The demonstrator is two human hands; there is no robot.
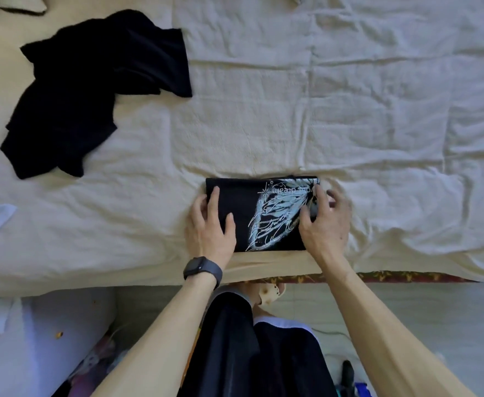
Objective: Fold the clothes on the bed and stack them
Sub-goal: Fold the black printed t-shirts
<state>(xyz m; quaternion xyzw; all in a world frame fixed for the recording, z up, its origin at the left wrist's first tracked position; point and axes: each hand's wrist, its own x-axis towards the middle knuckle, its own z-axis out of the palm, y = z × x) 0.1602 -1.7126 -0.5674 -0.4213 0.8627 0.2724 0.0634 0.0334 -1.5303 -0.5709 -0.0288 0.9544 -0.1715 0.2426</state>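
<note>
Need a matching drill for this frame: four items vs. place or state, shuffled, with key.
Items
1. folded shirt
2. crumpled black garment
3. watch
4. sheet

Place or state
A. on the left wrist
B. cream, wrinkled, covers the bed
C. unfolded, far left part of the bed
D. at the bed's near edge, between the left hand and the right hand

Pairs: 1-D, 2-C, 3-A, 4-B
</note>
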